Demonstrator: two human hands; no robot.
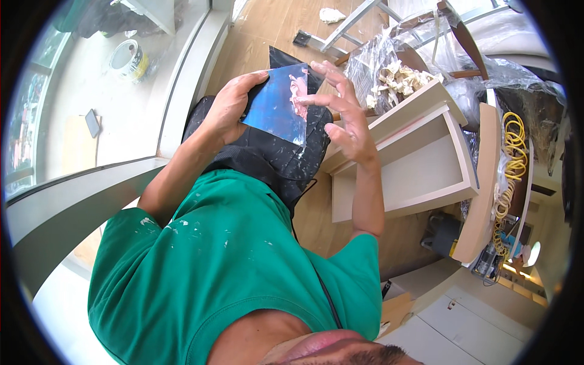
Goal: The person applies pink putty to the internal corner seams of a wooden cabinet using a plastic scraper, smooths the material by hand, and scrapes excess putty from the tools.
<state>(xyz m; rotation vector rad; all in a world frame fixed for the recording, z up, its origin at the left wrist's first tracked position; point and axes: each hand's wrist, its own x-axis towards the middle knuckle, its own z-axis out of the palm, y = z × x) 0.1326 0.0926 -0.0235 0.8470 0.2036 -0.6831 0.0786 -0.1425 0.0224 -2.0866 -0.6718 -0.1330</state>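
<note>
My left hand [234, 103] grips the left edge of a flat, glossy blue sheet [271, 103], its thumb lying along the top corner. A lump of pink putty-like paste [298, 94] is smeared near the sheet's right edge. My right hand [347, 112] is over that side with fingers apart, one fingertip at the paste; whether it presses into it I cannot tell. Pale residue coats the fingers of my right hand. Beneath the sheet are my black trousers [292, 158], speckled with white.
To the left is a window frame [191, 79] with a bucket [128, 59] behind the glass. On the right stand an open cream cabinet box [420, 164], crumpled paper scraps [398, 80], a plastic-wrapped chair [465, 36] and a coiled yellow hose [514, 146]. A metal ladder [350, 27] lies farther off.
</note>
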